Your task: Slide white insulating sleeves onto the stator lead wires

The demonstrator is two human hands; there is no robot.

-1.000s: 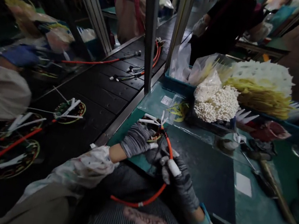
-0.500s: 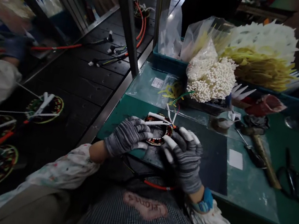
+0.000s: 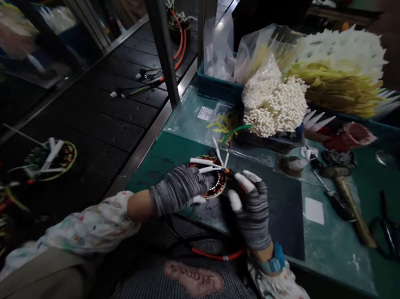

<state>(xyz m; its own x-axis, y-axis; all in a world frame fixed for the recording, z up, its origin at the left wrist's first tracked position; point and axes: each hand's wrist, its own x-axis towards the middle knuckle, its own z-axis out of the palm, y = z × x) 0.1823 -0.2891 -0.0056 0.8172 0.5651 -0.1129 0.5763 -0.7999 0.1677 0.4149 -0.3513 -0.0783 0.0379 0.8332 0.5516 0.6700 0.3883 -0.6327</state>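
Note:
Both hands wear grey striped gloves with white fingertips. My left hand [image 3: 179, 190] grips the near left rim of a round wound stator ring [image 3: 217, 181] with white sleeved leads sticking out of its top. My right hand [image 3: 252, 205] holds the ring's right side, fingers curled over it. The ring sits just above a dark mat [image 3: 280, 220] on the green bench. An orange cable [image 3: 218, 255] loops from the ring down over my lap.
Behind the ring stand a bundle of white tubes [image 3: 273, 103] and a bin of yellow and white strips [image 3: 337, 75]. A hammer [image 3: 349, 201], a screwdriver [image 3: 331, 196] and scissors [image 3: 396, 235] lie to the right. A black conveyor [image 3: 106, 112] at left carries more rings [image 3: 50, 156].
A second ago my right hand held a white sleeve on the orange cable. Both hands have since closed on the ring, and the cable loop has dropped onto my lap. The view tilted down.

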